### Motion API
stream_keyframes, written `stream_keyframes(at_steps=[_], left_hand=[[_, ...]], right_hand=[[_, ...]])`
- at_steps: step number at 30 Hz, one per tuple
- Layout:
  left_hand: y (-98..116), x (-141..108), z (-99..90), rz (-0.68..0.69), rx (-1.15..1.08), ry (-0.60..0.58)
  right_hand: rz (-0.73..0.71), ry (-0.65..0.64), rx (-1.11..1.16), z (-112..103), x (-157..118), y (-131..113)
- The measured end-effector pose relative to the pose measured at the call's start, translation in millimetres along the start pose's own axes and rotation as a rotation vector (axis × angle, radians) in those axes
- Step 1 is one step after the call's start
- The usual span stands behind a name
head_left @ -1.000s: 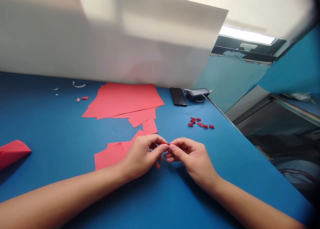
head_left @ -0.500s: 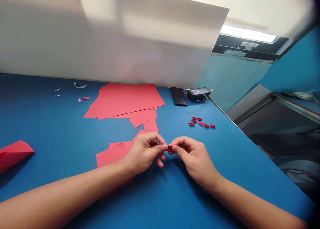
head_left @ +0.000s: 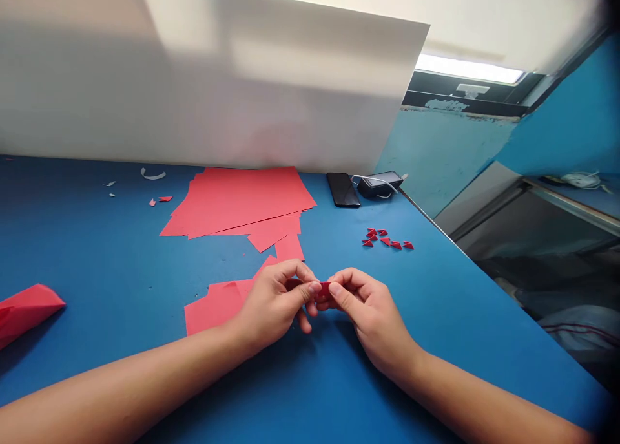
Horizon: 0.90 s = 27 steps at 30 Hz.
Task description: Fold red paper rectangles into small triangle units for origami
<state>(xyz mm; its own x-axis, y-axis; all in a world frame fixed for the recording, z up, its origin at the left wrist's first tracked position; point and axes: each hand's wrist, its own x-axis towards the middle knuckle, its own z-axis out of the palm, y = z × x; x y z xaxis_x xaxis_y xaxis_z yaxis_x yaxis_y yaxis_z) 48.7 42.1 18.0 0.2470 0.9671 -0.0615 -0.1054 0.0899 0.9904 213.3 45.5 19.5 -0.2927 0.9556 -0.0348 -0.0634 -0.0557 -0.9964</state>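
Left hand (head_left: 274, 302), right hand (head_left: 372, 318), pinching one small folded red paper piece (head_left: 325, 289) between them

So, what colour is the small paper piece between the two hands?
The small paper piece is red; it shows best in the head view.

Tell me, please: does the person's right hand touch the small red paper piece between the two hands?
Touching. The head view shows the right hand pinching the small red paper piece, with its thumb pressed on the piece's right end.
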Motion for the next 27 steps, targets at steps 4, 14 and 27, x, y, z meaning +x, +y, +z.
stream_keyframes(at_steps=[4, 14, 27], left_hand=[[3.5, 1.9, 0.8, -0.081, 0.014, 0.024], [1.2, 6.0, -2.8, -0.111, -0.022, 0.005], [-4.5, 8.6, -8.5, -0.156, -0.165, -0.073]], right_hand=[[0.021, 0.012, 0.017, 0.4, 2.0, -0.1], [0.05, -0.031, -0.078, -3.3, 3.8, -1.0], [0.1, -0.02, -0.033, -7.3, 6.6, 1.3]])
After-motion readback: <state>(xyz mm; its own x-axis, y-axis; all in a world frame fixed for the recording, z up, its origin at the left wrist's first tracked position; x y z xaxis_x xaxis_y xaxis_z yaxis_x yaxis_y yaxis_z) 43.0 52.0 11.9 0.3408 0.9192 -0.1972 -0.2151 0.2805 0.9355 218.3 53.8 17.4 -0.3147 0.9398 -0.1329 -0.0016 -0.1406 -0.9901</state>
